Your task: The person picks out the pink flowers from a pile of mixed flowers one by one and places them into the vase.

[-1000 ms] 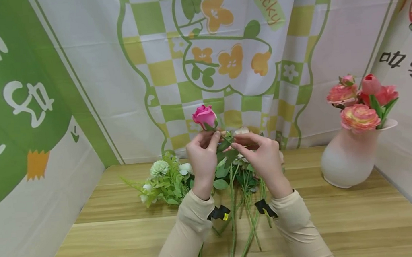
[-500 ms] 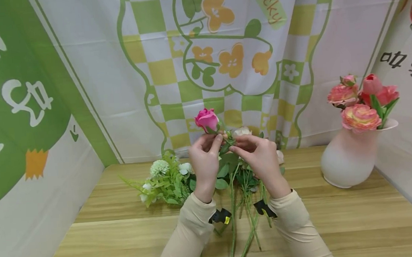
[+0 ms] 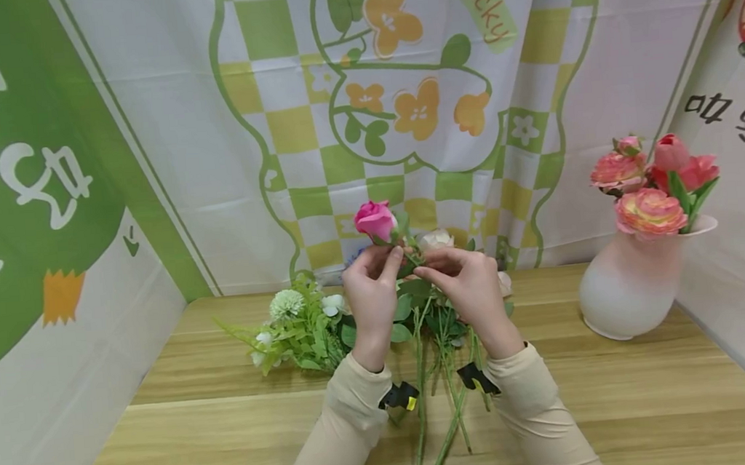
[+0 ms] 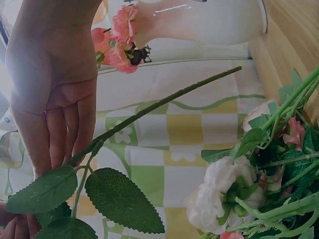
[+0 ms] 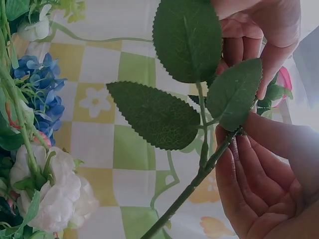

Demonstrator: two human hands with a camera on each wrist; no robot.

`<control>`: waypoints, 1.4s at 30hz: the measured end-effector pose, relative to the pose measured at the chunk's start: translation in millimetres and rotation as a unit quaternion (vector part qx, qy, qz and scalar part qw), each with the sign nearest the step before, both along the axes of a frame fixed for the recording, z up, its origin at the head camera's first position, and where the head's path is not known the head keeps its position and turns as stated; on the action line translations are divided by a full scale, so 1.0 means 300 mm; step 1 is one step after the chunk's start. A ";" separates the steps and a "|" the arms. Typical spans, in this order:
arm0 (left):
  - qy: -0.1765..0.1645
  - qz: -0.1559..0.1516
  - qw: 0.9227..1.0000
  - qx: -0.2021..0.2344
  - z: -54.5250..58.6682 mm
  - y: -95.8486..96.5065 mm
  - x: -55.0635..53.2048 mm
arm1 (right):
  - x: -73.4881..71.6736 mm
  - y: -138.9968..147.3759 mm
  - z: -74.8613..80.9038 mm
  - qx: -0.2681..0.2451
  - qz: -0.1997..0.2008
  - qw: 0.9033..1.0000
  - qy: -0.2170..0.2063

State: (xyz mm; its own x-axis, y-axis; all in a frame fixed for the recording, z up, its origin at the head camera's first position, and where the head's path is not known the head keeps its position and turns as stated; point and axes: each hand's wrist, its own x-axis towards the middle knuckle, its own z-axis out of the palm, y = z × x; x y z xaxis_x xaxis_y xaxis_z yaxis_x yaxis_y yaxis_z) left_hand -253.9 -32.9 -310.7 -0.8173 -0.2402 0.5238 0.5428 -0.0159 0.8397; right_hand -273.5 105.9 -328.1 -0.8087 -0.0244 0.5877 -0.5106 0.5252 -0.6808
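Note:
A pink rose [image 3: 374, 221] is held up above the table, its bloom just over my left hand [image 3: 372, 298]. That hand pinches the rose between thumb and fingers below the bloom. Close beside it, my right hand [image 3: 470, 290] pinches the leafy stem [image 5: 187, 191] with thumb and fingertips. Serrated green leaves [image 4: 124, 199] spread from the stem in the left wrist view, and its bare end slants away from the hands. In the right wrist view, a leaf [image 5: 234, 94] partly covers the left hand's fingers, and only the bloom's edge shows.
Loose flowers lie behind the hands: greenery with a pale green pompom [image 3: 286, 305], a white bloom [image 3: 435, 240] and blue blossoms [image 5: 42, 92]. Long green stems [image 3: 451, 438] run toward the front edge. A pink-white vase [image 3: 633, 285] with coral flowers stands right. Printed cloth [image 3: 300, 150] hangs behind.
The rose's bloom has sunk slightly and shifted a little to the right. My left hand has moved slightly right and down, nearer to my right hand. Both keep their pinch.

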 end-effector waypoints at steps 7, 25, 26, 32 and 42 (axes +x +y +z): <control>-0.004 0.009 1.000 -0.008 -0.001 0.000 0.005 | -0.001 -0.001 0.000 0.004 -0.001 1.000 -0.001; 0.017 0.024 0.998 -0.056 -0.015 -0.029 0.006 | 0.009 0.025 0.021 -0.014 -0.028 0.998 0.052; 0.017 0.028 0.998 -0.061 -0.019 -0.035 0.005 | 0.009 0.030 0.023 -0.017 -0.030 0.998 0.055; 0.029 0.050 0.994 -0.093 -0.056 -0.076 -0.015 | 0.010 0.079 0.032 -0.020 -0.053 0.996 0.064; 0.026 0.069 0.990 -0.117 -0.151 -0.151 -0.082 | 0.012 0.198 0.064 -0.013 -0.111 0.989 0.100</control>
